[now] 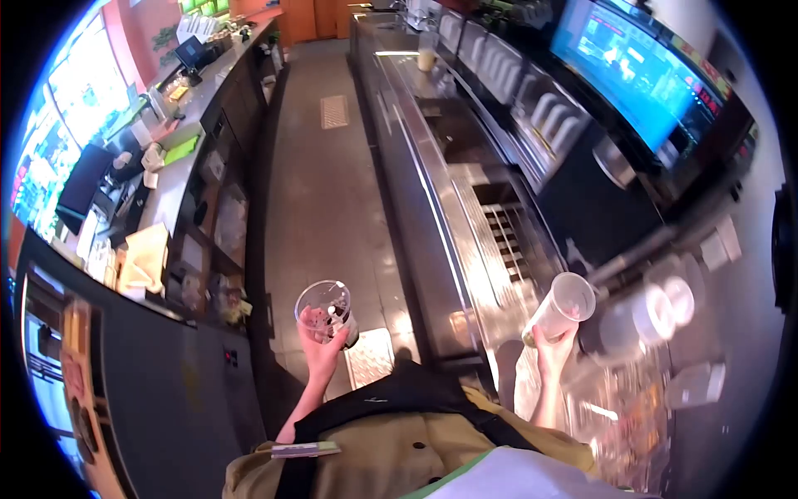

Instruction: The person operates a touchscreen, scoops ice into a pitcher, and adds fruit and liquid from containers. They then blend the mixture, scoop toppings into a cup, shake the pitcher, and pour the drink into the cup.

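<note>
In the head view, my left hand (319,336) is wrapped around a clear plastic cup (327,293), held out over the aisle floor. Dark stuff and whitish bits show inside this cup; what they are I cannot make out. My right hand (552,346) grips a tall translucent plastic cup (564,303) by its lower part, above the right-hand counter's near end. That cup tilts, its mouth facing up and to the right. A little greenish matter shows near its base.
A long steel counter (440,208) with a sink and drain grate (503,233) runs along the right. Lidded containers (652,314) stand right of my right hand. Another counter (179,187) lines the left. A floor mat (369,356) lies below; a large screen (623,71) hangs upper right.
</note>
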`<move>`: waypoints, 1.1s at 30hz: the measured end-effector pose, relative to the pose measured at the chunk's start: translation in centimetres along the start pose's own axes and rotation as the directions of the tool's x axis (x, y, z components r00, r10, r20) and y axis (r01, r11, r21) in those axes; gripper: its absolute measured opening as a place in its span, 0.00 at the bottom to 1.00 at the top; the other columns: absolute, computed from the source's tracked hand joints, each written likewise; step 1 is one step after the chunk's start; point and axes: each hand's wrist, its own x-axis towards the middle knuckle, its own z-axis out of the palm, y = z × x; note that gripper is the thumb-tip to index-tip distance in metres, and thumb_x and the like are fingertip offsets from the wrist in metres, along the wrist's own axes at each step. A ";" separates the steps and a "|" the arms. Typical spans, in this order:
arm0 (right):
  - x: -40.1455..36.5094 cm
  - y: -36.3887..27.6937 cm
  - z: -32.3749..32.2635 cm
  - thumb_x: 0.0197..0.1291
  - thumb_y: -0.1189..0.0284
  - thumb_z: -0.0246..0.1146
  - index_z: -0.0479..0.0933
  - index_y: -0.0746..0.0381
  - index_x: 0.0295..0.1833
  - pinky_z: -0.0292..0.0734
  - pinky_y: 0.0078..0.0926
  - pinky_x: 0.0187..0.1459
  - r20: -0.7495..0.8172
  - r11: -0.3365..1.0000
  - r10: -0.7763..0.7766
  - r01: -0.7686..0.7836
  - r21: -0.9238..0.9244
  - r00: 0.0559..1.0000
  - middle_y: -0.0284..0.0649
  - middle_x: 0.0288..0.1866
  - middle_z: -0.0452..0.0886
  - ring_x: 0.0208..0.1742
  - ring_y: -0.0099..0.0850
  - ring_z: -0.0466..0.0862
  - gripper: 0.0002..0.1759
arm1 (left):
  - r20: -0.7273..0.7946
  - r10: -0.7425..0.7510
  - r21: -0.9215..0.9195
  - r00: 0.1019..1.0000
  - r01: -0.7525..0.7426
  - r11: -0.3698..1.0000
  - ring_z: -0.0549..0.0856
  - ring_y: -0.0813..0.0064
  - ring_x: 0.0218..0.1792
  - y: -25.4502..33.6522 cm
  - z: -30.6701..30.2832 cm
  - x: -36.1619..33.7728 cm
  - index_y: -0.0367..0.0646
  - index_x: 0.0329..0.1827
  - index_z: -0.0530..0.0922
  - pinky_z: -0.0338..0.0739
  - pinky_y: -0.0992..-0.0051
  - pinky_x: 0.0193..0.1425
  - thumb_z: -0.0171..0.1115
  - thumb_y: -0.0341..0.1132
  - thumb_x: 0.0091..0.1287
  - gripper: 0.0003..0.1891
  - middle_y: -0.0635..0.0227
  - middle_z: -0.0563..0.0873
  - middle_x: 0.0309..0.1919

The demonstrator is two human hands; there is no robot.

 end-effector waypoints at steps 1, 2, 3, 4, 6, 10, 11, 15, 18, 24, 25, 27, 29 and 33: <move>2.6 -0.6 3.3 0.38 0.78 0.70 0.53 0.64 0.65 0.59 0.32 0.62 0.058 0.998 0.021 -0.025 0.065 0.998 0.43 0.61 0.63 0.61 0.34 0.65 0.47 | -0.049 0.034 0.039 0.998 -0.032 0.999 0.69 0.68 0.55 0.2 -0.2 3.3 0.41 0.63 0.52 0.68 0.70 0.56 0.67 0.22 0.47 0.41 0.62 0.65 0.54; 5.5 -1.4 6.8 0.38 0.77 0.71 0.54 0.65 0.65 0.59 0.32 0.62 0.111 0.992 0.033 -0.047 0.121 0.993 0.43 0.62 0.62 0.62 0.34 0.65 0.46 | -0.094 0.067 0.070 0.993 -0.060 0.996 0.69 0.69 0.54 0.0 -0.5 6.5 0.41 0.63 0.53 0.69 0.70 0.55 0.67 0.23 0.47 0.41 0.62 0.65 0.54; 8.9 -2.2 11.2 0.35 0.76 0.72 0.54 0.64 0.65 0.62 0.32 0.60 0.128 0.978 -0.036 0.008 0.210 0.991 0.43 0.60 0.64 0.60 0.34 0.66 0.48 | -0.138 0.101 0.092 0.985 -0.089 0.992 0.70 0.69 0.54 -0.5 -0.3 9.9 0.40 0.63 0.53 0.69 0.71 0.54 0.67 0.23 0.47 0.41 0.61 0.66 0.53; 12.3 -3.2 16.2 0.33 0.74 0.74 0.55 0.64 0.65 0.64 0.33 0.59 0.142 0.954 -0.108 0.063 0.292 0.984 0.43 0.58 0.66 0.58 0.34 0.68 0.50 | -0.186 0.135 0.115 0.973 -0.115 0.987 0.70 0.70 0.52 -1.0 -0.5 13.2 0.40 0.62 0.54 0.69 0.72 0.53 0.68 0.23 0.48 0.39 0.62 0.67 0.52; 19.1 -3.8 26.4 0.31 0.74 0.75 0.55 0.64 0.65 0.64 0.32 0.59 0.236 0.923 -0.225 0.129 0.363 0.945 0.42 0.58 0.67 0.59 0.33 0.67 0.51 | -0.298 0.186 0.191 0.936 -0.132 0.973 0.73 0.75 0.48 -2.3 -1.5 19.6 0.41 0.62 0.56 0.70 0.79 0.48 0.65 0.20 0.49 0.37 0.66 0.69 0.50; 32.3 -4.6 47.0 0.33 0.74 0.74 0.57 0.65 0.63 0.65 0.31 0.58 0.183 0.850 -0.403 0.293 0.437 0.897 0.41 0.57 0.67 0.57 0.33 0.69 0.48 | -0.374 0.228 0.194 0.899 -0.165 0.967 0.72 0.80 0.43 -3.8 -2.4 34.0 0.41 0.61 0.57 0.69 0.82 0.44 0.65 0.22 0.52 0.34 0.68 0.69 0.48; 35.9 -4.3 51.3 0.34 0.73 0.74 0.58 0.66 0.61 0.66 0.30 0.57 0.232 0.855 -0.335 0.190 0.483 0.913 0.42 0.56 0.68 0.55 0.33 0.70 0.46 | -0.380 0.219 0.192 0.899 -0.155 0.969 0.71 0.75 0.49 -4.4 -3.0 38.4 0.40 0.62 0.56 0.68 0.79 0.49 0.66 0.23 0.51 0.36 0.65 0.68 0.52; 46.9 -6.7 63.4 0.37 0.74 0.72 0.60 0.67 0.56 0.68 0.27 0.52 0.192 0.785 -0.259 0.090 0.613 0.946 0.42 0.50 0.71 0.50 0.30 0.73 0.39 | -0.286 0.232 0.238 0.930 -0.166 0.957 0.72 0.72 0.50 -3.8 -0.9 57.6 0.42 0.63 0.55 0.70 0.76 0.48 0.68 0.23 0.49 0.39 0.62 0.66 0.56; 54.5 -5.9 68.1 0.40 0.75 0.71 0.61 0.66 0.56 0.68 0.24 0.50 0.107 0.861 -0.195 0.119 0.494 0.975 0.40 0.49 0.71 0.48 0.27 0.73 0.36 | -0.188 0.217 0.190 0.958 -0.181 0.965 0.72 0.74 0.46 -3.9 4.7 71.4 0.42 0.63 0.55 0.71 0.76 0.46 0.70 0.28 0.48 0.41 0.62 0.67 0.54; 66.8 -6.1 72.3 0.37 0.76 0.69 0.60 0.64 0.61 0.68 0.30 0.53 -0.175 0.956 -0.284 0.293 0.028 0.943 0.42 0.50 0.71 0.52 0.32 0.72 0.41 | 0.126 0.141 0.060 0.982 -0.150 0.987 0.66 0.64 0.59 -12.0 17.3 97.8 0.41 0.66 0.49 0.67 0.66 0.57 0.69 0.29 0.50 0.43 0.57 0.63 0.58; 69.4 -7.2 73.2 0.36 0.74 0.69 0.60 0.61 0.61 0.68 0.32 0.52 -0.229 0.957 -0.275 0.242 -0.162 0.934 0.45 0.50 0.71 0.51 0.36 0.72 0.42 | 0.145 0.170 0.028 0.975 -0.176 0.984 0.68 0.68 0.55 -13.4 19.8 102.4 0.41 0.66 0.49 0.67 0.71 0.55 0.68 0.27 0.51 0.43 0.61 0.64 0.55; 74.0 -10.3 74.4 0.36 0.70 0.68 0.60 0.57 0.62 0.68 0.36 0.51 -0.285 0.893 -0.220 0.075 -0.444 0.933 0.49 0.49 0.71 0.50 0.43 0.73 0.42 | 0.170 0.155 -0.040 0.973 -0.150 0.988 0.71 0.74 0.48 -15.3 24.4 110.5 0.40 0.66 0.49 0.68 0.76 0.51 0.67 0.25 0.51 0.42 0.67 0.66 0.51; 78.7 -11.2 76.0 0.36 0.65 0.66 0.61 0.57 0.62 0.69 0.38 0.50 -0.328 0.758 -0.247 -0.029 -0.652 0.912 0.50 0.48 0.72 0.48 0.46 0.74 0.41 | 0.172 0.200 -0.009 0.965 -0.201 0.979 0.70 0.71 0.52 -16.8 28.5 119.0 0.39 0.66 0.50 0.69 0.74 0.53 0.68 0.26 0.51 0.42 0.62 0.66 0.53; 85.6 -11.3 78.1 0.39 0.69 0.66 0.63 0.61 0.61 0.67 0.34 0.52 -0.269 0.709 -0.083 -0.133 -0.692 0.959 0.50 0.50 0.71 0.50 0.43 0.73 0.38 | 0.181 0.237 0.154 0.954 -0.266 0.952 0.75 0.72 0.45 -15.9 35.7 134.4 0.35 0.63 0.56 0.72 0.74 0.50 0.69 0.27 0.50 0.38 0.61 0.73 0.47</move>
